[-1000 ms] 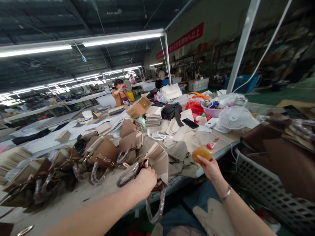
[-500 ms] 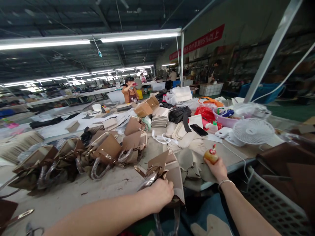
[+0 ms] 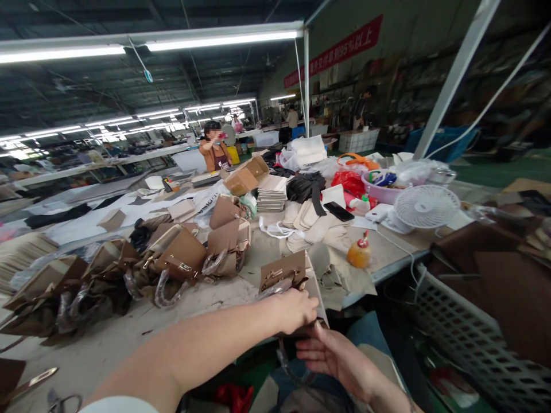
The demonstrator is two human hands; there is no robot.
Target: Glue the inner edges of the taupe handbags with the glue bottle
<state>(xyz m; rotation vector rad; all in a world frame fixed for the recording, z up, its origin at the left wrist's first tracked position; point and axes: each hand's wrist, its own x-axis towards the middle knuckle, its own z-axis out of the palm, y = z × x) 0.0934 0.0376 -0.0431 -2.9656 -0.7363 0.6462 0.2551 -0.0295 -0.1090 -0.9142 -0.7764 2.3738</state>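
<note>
My left hand point(image 3: 297, 310) is closed on a tan handbag point(image 3: 286, 275) at the near edge of the worktable point(image 3: 193, 310), gripping it by its top near the plastic-wrapped handle. My right hand point(image 3: 333, 358) is below the table edge, palm up with fingers spread, just under the bag's bottom corner; I cannot tell whether it touches the bag. A small orange glue bottle point(image 3: 359, 252) with a red tip stands on the table to the right, apart from both hands.
A row of brown handbags point(image 3: 181, 258) lies along the table to the left. Cut beige pieces point(image 3: 310, 226), a phone point(image 3: 338, 211), a white desk fan point(image 3: 426, 207) and a pink basin point(image 3: 379, 192) sit beyond. A white crate point(image 3: 469, 338) stands at the right. Another person point(image 3: 214, 152) works far back.
My right hand has let go of the glue bottle, which now stands on the table, and dropped under the bag. My left hand has drawn the bag toward the table edge.
</note>
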